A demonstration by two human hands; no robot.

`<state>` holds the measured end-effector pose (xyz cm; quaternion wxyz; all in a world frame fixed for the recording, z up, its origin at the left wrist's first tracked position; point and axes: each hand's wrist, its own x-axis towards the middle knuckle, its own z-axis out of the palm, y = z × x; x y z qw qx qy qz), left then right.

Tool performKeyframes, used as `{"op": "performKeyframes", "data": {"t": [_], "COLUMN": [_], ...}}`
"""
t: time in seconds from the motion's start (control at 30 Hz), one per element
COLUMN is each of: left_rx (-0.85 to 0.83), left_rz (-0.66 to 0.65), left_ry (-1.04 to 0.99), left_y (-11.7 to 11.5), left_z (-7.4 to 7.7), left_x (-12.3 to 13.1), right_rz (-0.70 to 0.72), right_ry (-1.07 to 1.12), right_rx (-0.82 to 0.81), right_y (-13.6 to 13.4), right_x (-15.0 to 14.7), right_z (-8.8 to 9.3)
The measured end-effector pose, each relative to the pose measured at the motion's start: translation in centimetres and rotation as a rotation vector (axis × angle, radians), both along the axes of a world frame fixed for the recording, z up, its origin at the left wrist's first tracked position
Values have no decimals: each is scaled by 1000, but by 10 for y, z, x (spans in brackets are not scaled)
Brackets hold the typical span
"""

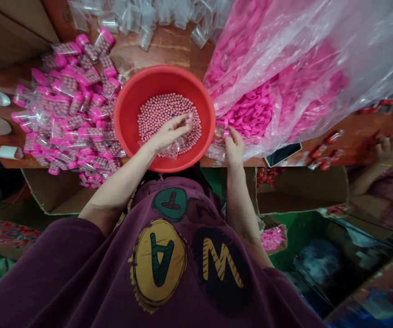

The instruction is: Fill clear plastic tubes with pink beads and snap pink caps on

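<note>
My left hand [168,134] is over the red plastic basin [164,77], fingers pinched above a heap of small pink beads [155,116]. A clear plastic packet [174,148] lies under the hand, and it seems held there. My right hand [234,146] is at the basin's right rim, pinching a small pink plastic piece [224,129]. Loose pink plastic pieces [251,114] spill from a large clear bag just beyond that hand. What the fingers hide is unclear.
A mound of filled, pink-capped clear tubes [69,109] covers the wooden table [165,48] left of the basin, with empty clear bags [145,18] behind. A phone [283,155] and red packets [323,157] lie right. A co-worker's hand [391,149] is at far right. Cardboard boxes [302,191] stand below.
</note>
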<state>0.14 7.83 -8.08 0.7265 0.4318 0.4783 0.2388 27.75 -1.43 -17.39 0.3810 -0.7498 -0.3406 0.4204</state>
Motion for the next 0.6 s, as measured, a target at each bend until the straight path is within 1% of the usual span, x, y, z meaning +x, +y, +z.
{"op": "performKeyframes", "data": {"t": [0.07, 0.13, 0.27, 0.33, 0.43, 0.53, 0.6], "left_rx": [-146, -237, -275, -292, -297, -244, -213], "left_rz": [32, 70, 107, 99, 123, 164, 169], "left_ry": [-99, -167, -247, -280, -315, -310, -290], "left_y": [-3, -4, -4, -4, -6, -8, -7], "left_z": [16, 29, 48, 54, 60, 62, 63], "left_x": [-3, -3, -3, -4, -7, -9, -12], "right_rz": [87, 155, 307, 364, 437, 517, 585], "right_ry": [46, 36, -6, -34, -76, -129, -186], "right_rx": [111, 226, 347, 386, 396, 388, 397], "right_y": [3, 14, 45, 58, 68, 70, 72], "right_x": [-4, -13, -43, -57, -72, -80, -83], "right_z": [23, 49, 104, 127, 151, 167, 176]}}
